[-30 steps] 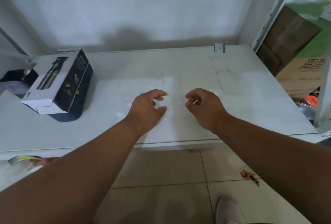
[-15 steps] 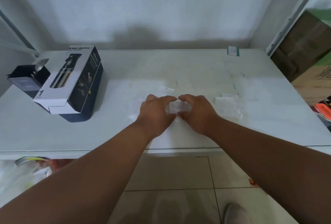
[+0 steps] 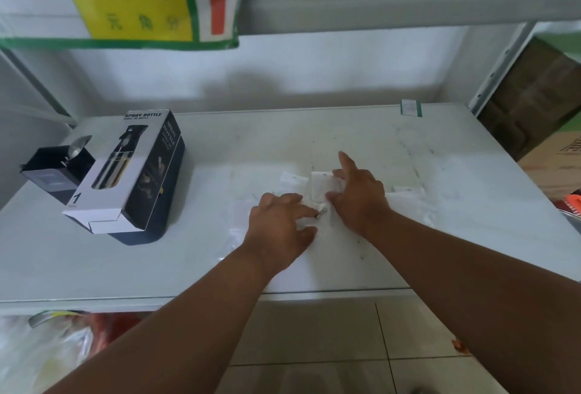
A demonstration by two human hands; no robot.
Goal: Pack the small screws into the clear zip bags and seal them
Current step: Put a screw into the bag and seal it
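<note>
Left grip [image 3: 278, 223] pinching a screw [image 3: 323, 211] over a bag [image 3: 320, 187] on the table [image 3: 94, 267]. Right grip [image 3: 358, 195] pressing on the bag, index finger straight. Box [image 3: 132, 170] well to the left.

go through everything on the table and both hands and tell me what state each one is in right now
left hand: pinching a small screw at its fingertips
right hand: on a clear zip bag, index finger pointing away
zip bag: flat on the table; seal not discernible
spray bottle box: lying down, near flap open
</note>
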